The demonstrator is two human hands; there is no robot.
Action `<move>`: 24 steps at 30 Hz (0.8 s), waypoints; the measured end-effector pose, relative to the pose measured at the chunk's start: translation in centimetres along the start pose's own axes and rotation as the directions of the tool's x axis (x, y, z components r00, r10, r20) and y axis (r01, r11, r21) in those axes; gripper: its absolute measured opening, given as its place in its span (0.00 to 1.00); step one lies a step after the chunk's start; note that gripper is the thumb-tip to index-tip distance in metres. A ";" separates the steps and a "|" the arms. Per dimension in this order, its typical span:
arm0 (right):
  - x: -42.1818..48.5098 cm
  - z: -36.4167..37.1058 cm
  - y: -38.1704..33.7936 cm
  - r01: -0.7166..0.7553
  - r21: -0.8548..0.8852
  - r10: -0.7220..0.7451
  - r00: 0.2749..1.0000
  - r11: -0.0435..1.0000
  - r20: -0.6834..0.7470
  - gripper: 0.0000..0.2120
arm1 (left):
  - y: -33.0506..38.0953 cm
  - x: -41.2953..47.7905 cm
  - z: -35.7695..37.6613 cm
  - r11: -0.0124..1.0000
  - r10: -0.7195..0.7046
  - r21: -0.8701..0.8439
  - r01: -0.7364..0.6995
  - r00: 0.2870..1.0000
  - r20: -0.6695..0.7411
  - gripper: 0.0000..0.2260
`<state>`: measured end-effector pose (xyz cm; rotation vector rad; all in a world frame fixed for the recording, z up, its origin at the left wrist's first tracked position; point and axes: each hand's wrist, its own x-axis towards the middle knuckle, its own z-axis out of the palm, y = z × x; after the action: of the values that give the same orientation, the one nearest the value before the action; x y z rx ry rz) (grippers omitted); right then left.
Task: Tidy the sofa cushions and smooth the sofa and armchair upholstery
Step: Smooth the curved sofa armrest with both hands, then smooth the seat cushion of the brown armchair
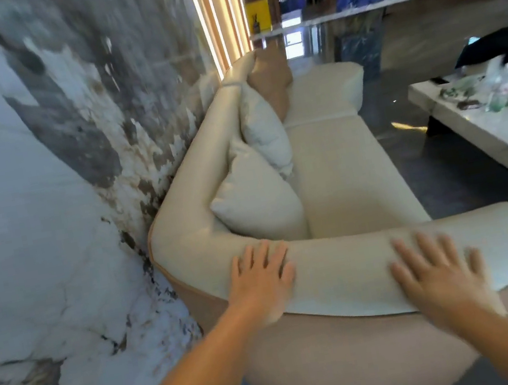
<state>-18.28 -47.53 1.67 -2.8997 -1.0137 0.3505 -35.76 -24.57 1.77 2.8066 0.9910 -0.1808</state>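
1. left hand [263,280] and right hand [438,272] lie flat, fingers spread, grasping nothing, on the sofa's near armrest [343,264].
2. armrest's long axis runs left-right; cushions [258,205] lie farther, nearer the left hand.
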 end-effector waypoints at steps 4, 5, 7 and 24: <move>-4.9 -4.3 2.1 0.087 0.009 -0.086 0.953 0.996 0.290 0.32 | 2.3 -6.4 -4.1 0.997 -0.074 0.015 0.073 0.941 0.331 0.27; -6.2 -6.6 2.5 0.033 0.036 -0.044 0.924 0.999 0.380 0.29 | 3.2 -8.1 -5.8 0.994 -0.102 0.075 0.077 0.901 0.421 0.24; -10.4 -10.4 3.7 -0.022 0.052 -0.005 0.880 0.998 0.475 0.24 | 5.8 -12.4 -8.9 0.983 -0.149 0.171 0.071 0.854 0.498 0.18; -64.9 -32.9 35.2 -0.236 -0.009 0.224 0.909 0.972 0.352 0.16 | 52.5 -53.5 -22.5 0.782 0.511 0.110 -0.613 0.733 0.449 0.15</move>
<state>-38.61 -114.53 42.16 -2.9936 -0.6813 0.9184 -42.64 -93.33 38.49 2.9530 -0.0124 -0.8049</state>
